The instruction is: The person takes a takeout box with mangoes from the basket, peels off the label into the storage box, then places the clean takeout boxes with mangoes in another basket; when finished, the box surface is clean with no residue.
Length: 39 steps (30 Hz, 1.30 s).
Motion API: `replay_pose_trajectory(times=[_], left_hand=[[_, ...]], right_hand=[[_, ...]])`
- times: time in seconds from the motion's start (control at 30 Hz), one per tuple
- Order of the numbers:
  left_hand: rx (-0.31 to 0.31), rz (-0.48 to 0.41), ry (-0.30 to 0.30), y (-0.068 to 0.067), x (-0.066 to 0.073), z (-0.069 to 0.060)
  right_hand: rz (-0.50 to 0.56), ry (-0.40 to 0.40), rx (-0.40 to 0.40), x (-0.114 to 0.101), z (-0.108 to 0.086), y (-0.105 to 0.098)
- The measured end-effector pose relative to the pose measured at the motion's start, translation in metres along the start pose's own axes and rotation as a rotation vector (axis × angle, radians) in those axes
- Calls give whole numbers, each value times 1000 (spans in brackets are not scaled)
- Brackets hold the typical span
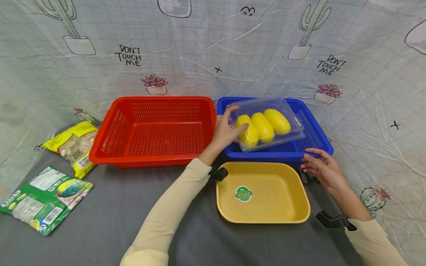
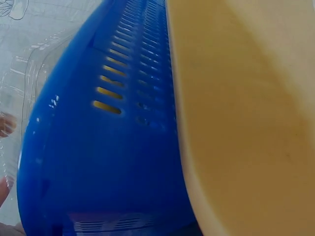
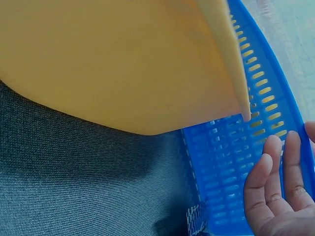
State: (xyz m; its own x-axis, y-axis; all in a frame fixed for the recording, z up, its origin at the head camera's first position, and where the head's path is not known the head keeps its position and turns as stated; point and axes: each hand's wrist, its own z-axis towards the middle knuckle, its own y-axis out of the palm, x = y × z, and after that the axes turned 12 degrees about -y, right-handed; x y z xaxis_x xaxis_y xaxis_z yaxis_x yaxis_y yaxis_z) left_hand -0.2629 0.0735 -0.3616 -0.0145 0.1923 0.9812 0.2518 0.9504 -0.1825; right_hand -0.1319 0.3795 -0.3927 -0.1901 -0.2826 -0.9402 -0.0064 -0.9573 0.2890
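A clear plastic clamshell box (image 1: 293, 129) holding three yellow mangoes (image 1: 264, 127) is tilted over the blue basket (image 1: 316, 135). My left hand (image 1: 226, 131) grips the box by its left end, thumb over the top. In the left wrist view, the blue basket (image 2: 98, 162) covers most of the box, and only fingertips show at the left edge. My right hand (image 1: 323, 170) is at the basket's front right corner with loosely bent fingers and holds nothing. The right wrist view has these fingers (image 3: 255, 189) close against the basket's slotted wall; contact is hard to tell.
A red basket (image 1: 163, 161) stands left of the blue one. In front of the blue basket lies a shallow yellow tray (image 1: 266, 199) with a green sticker. A yellow bag (image 1: 78, 142) and a green packet (image 1: 46, 199) lie at the left. A printed curtain (image 1: 213, 48) hangs behind.
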Motion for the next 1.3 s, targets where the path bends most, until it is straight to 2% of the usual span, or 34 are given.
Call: replay_pose_trajectory(times=[0.2, 0.4, 0.63, 0.77, 1.0, 1.17, 1.3], left_hand=[[10, 88, 12, 1, 0, 2], [27, 167, -41, 1, 4, 5], [-10, 238, -83, 3, 8, 7], [-13, 280, -59, 4, 7, 7], [10, 459, -17, 6, 3, 10], [24, 485, -28, 7, 3, 10], [25, 491, -63, 7, 4, 10]], right_hand=[[-16, 1, 5, 0, -1, 0], [-23, 6, 3, 0, -1, 1], [-49, 2, -9, 1, -3, -3], [-54, -2, -17, 1, -3, -5], [-78, 8, -14, 2, -3, -5], [-68, 14, -18, 1, -4, -3], [-68, 6, -19, 1, -4, -4]])
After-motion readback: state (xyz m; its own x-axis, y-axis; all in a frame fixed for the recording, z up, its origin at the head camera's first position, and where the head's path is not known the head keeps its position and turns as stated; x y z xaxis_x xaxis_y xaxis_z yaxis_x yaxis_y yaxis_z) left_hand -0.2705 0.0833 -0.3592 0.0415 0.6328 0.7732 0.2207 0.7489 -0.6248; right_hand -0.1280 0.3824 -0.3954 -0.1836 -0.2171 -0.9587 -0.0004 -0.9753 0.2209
